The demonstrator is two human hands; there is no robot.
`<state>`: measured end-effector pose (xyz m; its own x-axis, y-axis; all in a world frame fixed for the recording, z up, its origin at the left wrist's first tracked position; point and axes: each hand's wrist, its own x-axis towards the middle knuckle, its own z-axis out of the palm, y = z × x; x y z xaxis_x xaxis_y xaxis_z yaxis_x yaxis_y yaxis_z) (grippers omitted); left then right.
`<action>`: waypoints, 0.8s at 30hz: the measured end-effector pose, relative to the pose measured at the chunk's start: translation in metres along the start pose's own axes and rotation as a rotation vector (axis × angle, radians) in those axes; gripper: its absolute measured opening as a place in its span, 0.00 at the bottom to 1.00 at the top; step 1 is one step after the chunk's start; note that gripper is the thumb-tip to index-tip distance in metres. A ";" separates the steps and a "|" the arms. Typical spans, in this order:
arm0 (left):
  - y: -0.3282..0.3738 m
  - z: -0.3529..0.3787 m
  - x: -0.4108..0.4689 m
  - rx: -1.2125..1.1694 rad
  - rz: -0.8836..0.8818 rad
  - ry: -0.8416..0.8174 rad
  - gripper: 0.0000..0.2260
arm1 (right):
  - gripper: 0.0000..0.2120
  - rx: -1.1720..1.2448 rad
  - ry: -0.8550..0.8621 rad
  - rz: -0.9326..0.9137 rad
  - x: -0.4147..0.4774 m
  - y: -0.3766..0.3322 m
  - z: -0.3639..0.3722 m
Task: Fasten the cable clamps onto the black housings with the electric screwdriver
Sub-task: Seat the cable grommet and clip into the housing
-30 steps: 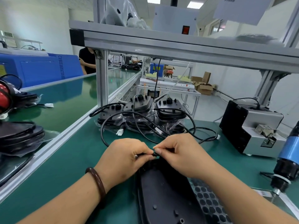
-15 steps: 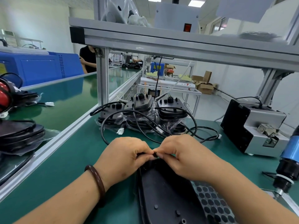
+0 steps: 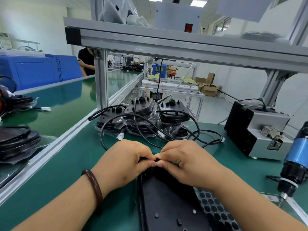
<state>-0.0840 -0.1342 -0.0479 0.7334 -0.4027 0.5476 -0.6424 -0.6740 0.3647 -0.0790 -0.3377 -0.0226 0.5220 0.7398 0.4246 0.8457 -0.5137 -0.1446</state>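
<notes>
A black housing lies on the green table in front of me, its inner side up. My left hand and my right hand meet fingertip to fingertip at its far end, both pinching a small black part on the black cable. The part itself is mostly hidden by my fingers. The blue and black electric screwdriver hangs at the right edge, untouched. Several more black housings with cables are stacked in plastic bags behind my hands.
A grey and black screw feeder box stands at the right. An aluminium frame post and shelf rise behind the stacks. A rail separates the left conveyor, where more black parts lie. A person stands far back left.
My fingertips have drawn closer together over the cable part at the housing's far end. The view has shifted slightly; nothing else moved.
</notes>
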 end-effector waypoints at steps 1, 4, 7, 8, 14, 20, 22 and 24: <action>0.001 0.000 0.000 0.000 0.004 -0.001 0.03 | 0.11 -0.002 0.020 0.000 0.000 0.001 0.001; 0.002 -0.003 0.001 -0.009 0.014 -0.015 0.03 | 0.11 0.007 0.061 -0.008 -0.002 0.003 0.003; 0.004 -0.005 0.001 -0.001 0.035 -0.006 0.03 | 0.06 -0.002 0.108 -0.042 -0.002 0.002 0.004; 0.005 -0.006 0.000 0.019 0.036 0.008 0.04 | 0.06 -0.004 0.122 -0.049 -0.001 0.002 0.005; 0.013 -0.005 -0.001 0.256 0.016 0.173 0.07 | 0.06 0.147 0.248 0.074 -0.004 0.006 0.013; 0.023 0.003 -0.015 0.276 -0.124 0.233 0.11 | 0.06 0.202 0.309 0.188 -0.004 0.005 0.019; 0.022 0.010 -0.021 0.177 -0.214 0.050 0.14 | 0.06 0.131 0.246 0.153 -0.005 0.004 0.019; 0.019 0.016 -0.025 0.064 -0.271 -0.066 0.17 | 0.06 0.043 0.149 0.116 -0.006 0.003 0.018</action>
<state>-0.1110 -0.1469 -0.0672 0.8908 -0.2406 0.3855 -0.4071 -0.7995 0.4416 -0.0775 -0.3359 -0.0419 0.5970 0.6024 0.5298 0.7862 -0.5708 -0.2369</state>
